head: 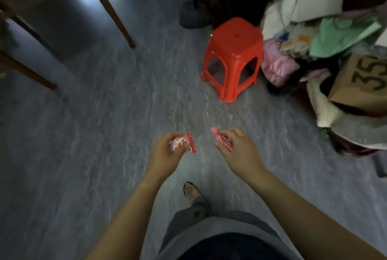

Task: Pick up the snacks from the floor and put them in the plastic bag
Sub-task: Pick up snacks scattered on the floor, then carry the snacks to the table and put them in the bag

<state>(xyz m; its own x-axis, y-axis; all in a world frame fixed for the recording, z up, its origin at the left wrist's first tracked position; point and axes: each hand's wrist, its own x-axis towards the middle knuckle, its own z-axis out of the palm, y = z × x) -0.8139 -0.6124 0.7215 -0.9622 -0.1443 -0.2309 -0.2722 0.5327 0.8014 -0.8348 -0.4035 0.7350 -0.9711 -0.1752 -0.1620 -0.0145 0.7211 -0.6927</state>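
My left hand is closed around a small red-and-white snack packet, whose crimped red end sticks out to the right. A pink snack packet is pinched in my right hand, its twisted end pointing up and left. Both hands hover above the grey floor, a short gap between them. No plastic bag is clearly visible in this view.
A red plastic stool stands ahead on the right. Behind and beside it lies a pile of clothes, bags and a cardboard box. Wooden furniture legs rise at the upper left. My sandalled foot is below the hands.
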